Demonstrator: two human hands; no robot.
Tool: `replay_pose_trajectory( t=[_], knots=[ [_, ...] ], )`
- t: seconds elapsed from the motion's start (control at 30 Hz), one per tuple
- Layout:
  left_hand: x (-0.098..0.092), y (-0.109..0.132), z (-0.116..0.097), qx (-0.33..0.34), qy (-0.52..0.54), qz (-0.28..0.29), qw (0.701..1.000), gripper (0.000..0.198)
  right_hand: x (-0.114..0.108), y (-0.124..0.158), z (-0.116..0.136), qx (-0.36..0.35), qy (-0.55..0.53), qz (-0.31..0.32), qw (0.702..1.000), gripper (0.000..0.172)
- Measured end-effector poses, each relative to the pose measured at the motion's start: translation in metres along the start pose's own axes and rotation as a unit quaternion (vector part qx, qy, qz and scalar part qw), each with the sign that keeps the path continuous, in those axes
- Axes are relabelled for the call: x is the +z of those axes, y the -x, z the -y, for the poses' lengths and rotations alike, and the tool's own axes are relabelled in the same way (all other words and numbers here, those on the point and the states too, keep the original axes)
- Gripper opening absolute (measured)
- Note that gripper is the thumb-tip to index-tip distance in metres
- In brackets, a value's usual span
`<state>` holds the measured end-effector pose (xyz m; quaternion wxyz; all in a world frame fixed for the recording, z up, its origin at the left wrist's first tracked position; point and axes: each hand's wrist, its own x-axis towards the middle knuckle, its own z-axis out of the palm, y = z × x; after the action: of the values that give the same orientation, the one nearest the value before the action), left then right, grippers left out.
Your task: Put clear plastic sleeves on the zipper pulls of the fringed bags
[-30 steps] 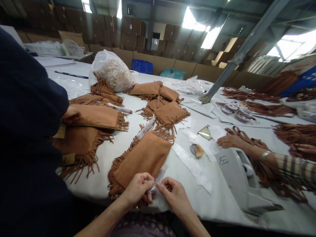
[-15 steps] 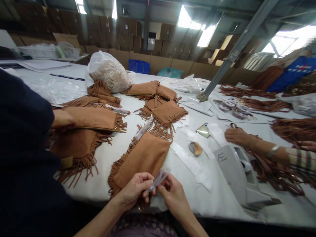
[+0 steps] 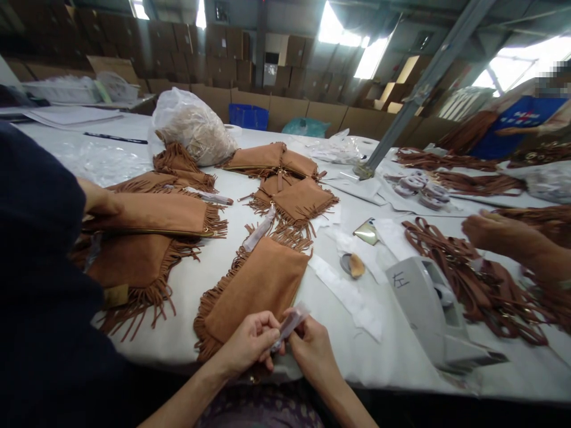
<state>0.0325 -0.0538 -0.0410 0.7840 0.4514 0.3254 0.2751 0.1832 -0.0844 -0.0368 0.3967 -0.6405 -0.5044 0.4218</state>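
Note:
Both my hands meet at the table's near edge over a small clear plastic sleeve [image 3: 292, 321] with something brown showing through it. My left hand [image 3: 254, 339] pinches its lower end, and my right hand [image 3: 312, 345] grips it from the right side. Under and behind my left hand lies a tan suede fringed bag [image 3: 259, 285], flat on the white table. Another wrapped strip [image 3: 261, 230] lies at that bag's far end, by the fringe. What my fingers cover at the sleeve's lower end is hidden.
A grey tape dispenser [image 3: 423, 309] stands to the right, beside brown straps [image 3: 477, 273] and a co-worker's hand [image 3: 504, 232]. At left, another person's hand [image 3: 100, 202] rests on stacked fringed bags [image 3: 156, 214]. More bags [image 3: 303, 199] and a metal post [image 3: 414, 101] are farther back.
The plastic sleeve now sits around the brown piece between my fingers, which shows more clearly. The co-worker's hand at right has moved right, away from the dispenser.

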Motion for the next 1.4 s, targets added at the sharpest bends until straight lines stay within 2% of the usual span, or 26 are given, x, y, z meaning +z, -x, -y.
replay_pose_trajectory(
  t=[0.07,0.17,0.2,0.33,0.37,0.43,0.63,0.73,0.87,0.97,1.07,1.13,1.2,1.3,1.37,1.4],
  knots=[
    [0.002,0.001,0.004,0.009,-0.027,-0.026,0.999,0.028,-0.003,-0.002,0.0,-0.006,-0.001,-0.024,1.0,0.028],
    [0.005,0.003,0.01,0.023,-0.055,-0.067,0.996,0.027,-0.011,0.002,-0.002,0.004,0.002,-0.094,0.996,0.047],
    [0.006,0.004,0.011,0.031,-0.065,-0.076,0.994,0.026,-0.013,0.005,-0.003,0.014,-0.016,-0.097,0.995,0.05],
    [0.013,0.009,0.016,0.074,-0.122,-0.099,0.985,0.021,-0.007,0.024,-0.006,0.046,-0.17,-0.003,0.984,0.058],
    [0.015,0.01,0.016,0.083,-0.129,-0.105,0.983,0.018,-0.003,0.027,-0.007,0.049,-0.201,0.007,0.978,0.059],
    [0.018,0.012,0.016,0.094,-0.128,-0.115,0.981,0.017,0.004,0.031,-0.008,0.054,-0.245,-0.011,0.968,0.06],
    [0.019,0.012,0.013,0.076,-0.111,-0.13,0.982,0.033,0.014,0.028,-0.01,0.089,-0.347,-0.033,0.933,0.059],
    [0.02,0.01,0.014,0.069,-0.103,-0.133,0.983,0.021,0.016,0.027,-0.013,0.094,-0.364,-0.045,0.926,0.056],
    [0.025,0.011,0.023,0.093,-0.184,-0.197,0.958,0.022,0.019,0.024,-0.016,0.106,-0.354,-0.067,0.927,0.048],
    [0.029,0.014,0.034,0.133,-0.317,-0.234,0.909,0.023,0.019,0.023,-0.014,0.137,-0.365,-0.071,0.918,0.039],
    [0.03,0.018,0.045,0.224,-0.445,-0.205,0.843,0.026,0.017,0.023,-0.011,0.16,-0.385,-0.089,0.905,0.03],
    [0.029,0.02,0.051,0.3,-0.525,-0.16,0.781,0.035,0.015,0.022,-0.01,0.165,-0.389,-0.103,0.9,0.025],
    [0.027,0.022,0.055,0.341,-0.609,-0.134,0.704,0.045,0.014,0.021,-0.009,0.168,-0.391,-0.105,0.899,0.021],
    [0.026,0.026,0.057,0.319,-0.728,-0.114,0.596,0.049,0.013,0.019,-0.01,0.171,-0.391,-0.103,0.899,0.018],
    [0.025,0.028,0.057,0.291,-0.777,-0.092,0.55,0.049,0.014,0.019,-0.01,0.17,-0.384,-0.106,0.901,0.018],
    [0.025,0.028,0.057,0.283,-0.79,-0.082,0.537,0.049,0.015,0.02,-0.01,0.168,-0.381,-0.107,0.903,0.018]
  ],
)
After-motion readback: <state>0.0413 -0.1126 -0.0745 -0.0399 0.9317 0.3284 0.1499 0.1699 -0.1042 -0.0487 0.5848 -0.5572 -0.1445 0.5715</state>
